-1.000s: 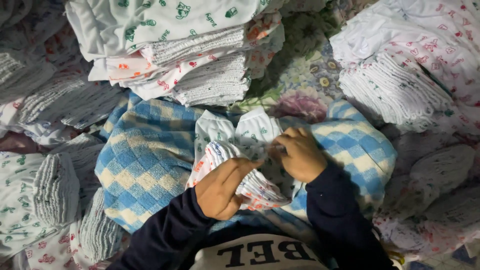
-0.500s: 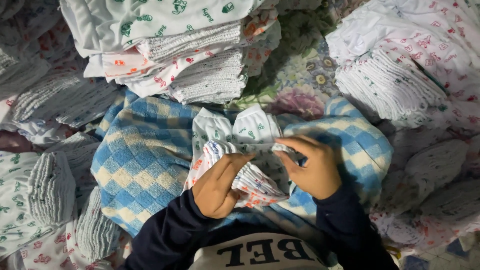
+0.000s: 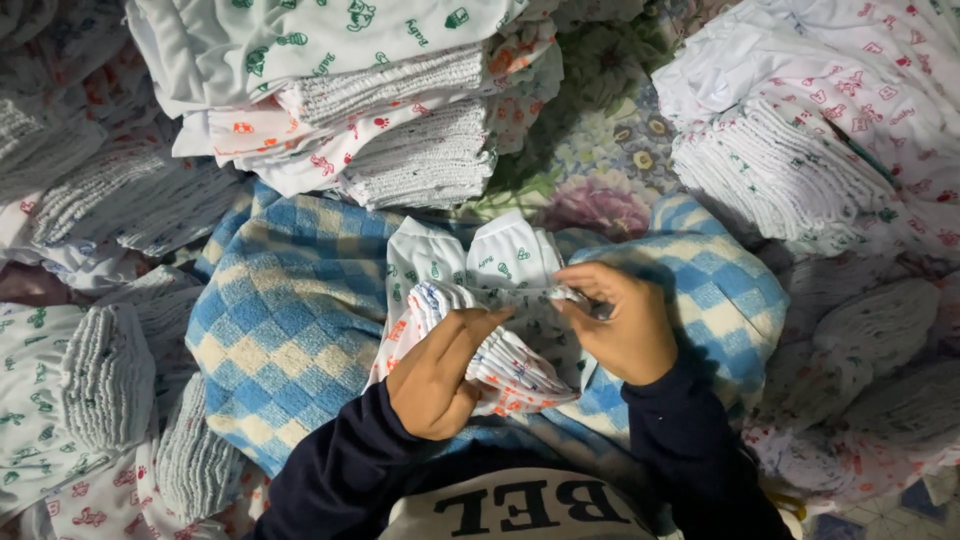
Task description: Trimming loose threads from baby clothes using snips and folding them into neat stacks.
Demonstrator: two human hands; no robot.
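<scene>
Hands on small printed garments (image 3: pixel 480 330) atop the blue checked towel (image 3: pixel 290 330).
Your right hand (image 3: pixel 620 325) pinches the top edge; your left hand (image 3: pixel 440 375) grips the stack's near side.

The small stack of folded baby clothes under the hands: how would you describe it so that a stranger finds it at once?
Find the blue and cream checked blanket in the middle of the view. On it, between the left hand and the right hand, lies a small stack of folded white baby clothes. Unlike the taller surrounding piles, it is low and alone on the blanket.
</scene>
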